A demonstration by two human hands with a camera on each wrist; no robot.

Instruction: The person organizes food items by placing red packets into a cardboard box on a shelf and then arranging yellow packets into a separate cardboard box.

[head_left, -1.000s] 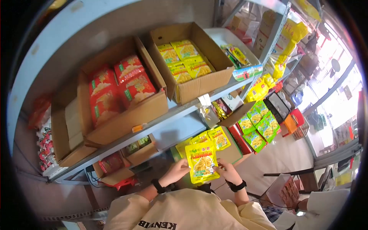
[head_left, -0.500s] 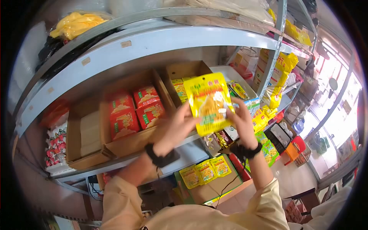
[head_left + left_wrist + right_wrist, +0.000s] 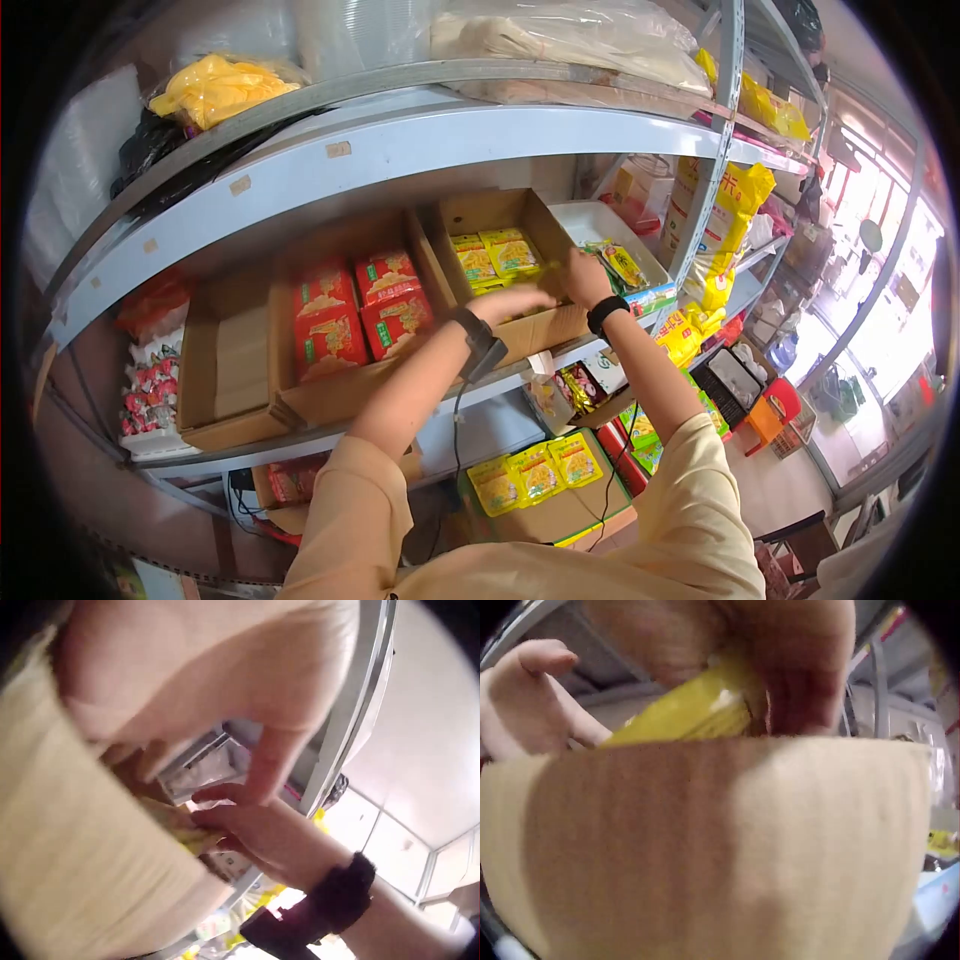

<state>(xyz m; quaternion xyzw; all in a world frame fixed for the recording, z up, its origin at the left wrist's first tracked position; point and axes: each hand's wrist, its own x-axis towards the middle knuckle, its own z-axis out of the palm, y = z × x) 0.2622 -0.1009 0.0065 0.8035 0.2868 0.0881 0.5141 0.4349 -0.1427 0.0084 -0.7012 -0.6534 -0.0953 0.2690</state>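
My right hand [image 3: 583, 278] reaches over the near right corner of a cardboard box [image 3: 550, 335] on the shelf. It pinches a yellow snack packet [image 3: 694, 712], which is tilted and partly hidden behind the box wall in the right wrist view. My left hand [image 3: 520, 302] is over the same box's front edge, fingers straight, thumb apart; in the right wrist view this left hand [image 3: 525, 705] is beside the packet without gripping it. Matching yellow packets [image 3: 510, 250] lie in rows inside the box.
Left of it stands a box of red packets [image 3: 330, 340], then another cardboard box [image 3: 235, 350]. A white tray [image 3: 575, 215] and metal upright [image 3: 705, 190] are to the right. The upper shelf edge [image 3: 450, 125] crosses above. Three yellow packets [image 3: 540, 470] lie on a lower carton.
Both hands held the yellow packet low before my body, then raised it before the shelf. Now the packet is down at the box in my right hand, and my left has let go.
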